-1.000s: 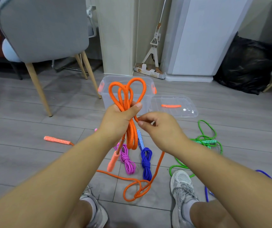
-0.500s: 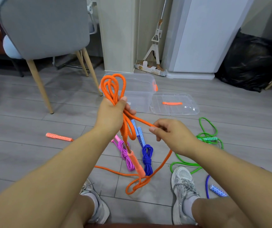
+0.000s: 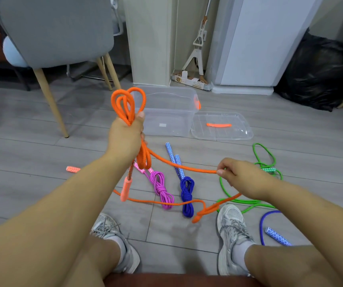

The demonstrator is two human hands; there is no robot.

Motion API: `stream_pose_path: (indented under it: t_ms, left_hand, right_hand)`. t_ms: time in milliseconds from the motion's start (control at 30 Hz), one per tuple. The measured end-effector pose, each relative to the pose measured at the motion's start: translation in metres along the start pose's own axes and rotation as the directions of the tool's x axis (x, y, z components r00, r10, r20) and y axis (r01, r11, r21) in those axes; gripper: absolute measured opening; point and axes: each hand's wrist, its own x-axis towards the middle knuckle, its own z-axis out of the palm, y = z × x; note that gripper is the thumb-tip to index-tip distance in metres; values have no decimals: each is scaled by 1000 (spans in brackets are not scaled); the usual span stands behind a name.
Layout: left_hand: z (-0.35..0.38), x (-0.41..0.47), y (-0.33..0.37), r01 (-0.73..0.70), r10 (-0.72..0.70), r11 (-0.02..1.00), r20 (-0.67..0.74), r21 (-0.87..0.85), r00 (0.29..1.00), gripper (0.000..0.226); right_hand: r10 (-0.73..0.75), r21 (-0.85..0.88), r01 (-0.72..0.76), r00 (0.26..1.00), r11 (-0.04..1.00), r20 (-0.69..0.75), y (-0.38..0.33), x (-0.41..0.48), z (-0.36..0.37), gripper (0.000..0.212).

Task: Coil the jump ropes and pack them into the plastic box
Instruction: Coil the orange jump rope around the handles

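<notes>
My left hand [image 3: 126, 137] grips a bundle of orange jump rope [image 3: 128, 102], its loops sticking up above my fist and one salmon handle [image 3: 125, 188] dangling below. My right hand [image 3: 237, 176] pinches the loose orange strand, stretched out to the right. The rest of that rope trails across the floor to a second orange handle [image 3: 73, 169] at the left. Behind my left hand stands the clear plastic box [image 3: 167, 112], open, with its lid [image 3: 221, 126] lying beside it. A coiled pink rope [image 3: 162, 188] and a coiled blue rope [image 3: 187, 193] lie on the floor.
A loose green rope [image 3: 257, 200] and a loose blue rope [image 3: 270, 226] lie at the right, near my right shoe [image 3: 231, 228]. A grey chair [image 3: 54, 30] stands at the back left, a black bag [image 3: 319, 71] at the back right. My left shoe [image 3: 112, 237] is below.
My right hand has pulled the orange strand out to the right and down, away from my left hand. My left hand keeps hold of the loops, shifted slightly left.
</notes>
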Motion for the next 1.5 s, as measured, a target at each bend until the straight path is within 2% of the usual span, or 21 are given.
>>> stream_pose_path:
  t_ms: [100,200,400,533,733,933,1233,1367,1500]
  left_hand:
    - [3,-2,-3,-32,26,988,37,148,999,30]
    - [12,-9,-6,-18,-4,985,127,171,992,23]
    - [27,-22,-12,-54,-8,971,256,232,967,23]
    - [33,-31,-9,-10,-28,992,285,129,958,21]
    - [30,-34,-7,44,-70,994,264,102,962,27]
    - [31,-35,-3,70,-73,997,324,19,943,24]
    - [26,-24,-7,54,-64,998,309,39,949,29]
    - [14,-14,0,98,-87,994,236,-37,968,30]
    - [-3,2,6,72,-59,993,142,-93,988,26]
  right_hand:
    - [-120,6,120,992,993,-24,-29,-3,-9,13]
    - [-164,215,174,984,961,-65,-55,-1,-17,18]
    - [-115,526,177,982,832,-148,-85,14,-18,30]
    - [-74,599,178,978,781,-195,-97,20,-16,33]
    - [-14,567,176,960,805,-278,-103,27,-17,29]
    - [23,572,170,949,803,-315,-101,30,-16,33]
    - [-61,532,197,963,824,-262,-76,24,-23,21]
    - [-54,401,156,965,903,-255,-49,15,-26,25]
    - [-20,265,79,976,961,-219,-17,3,-28,30]
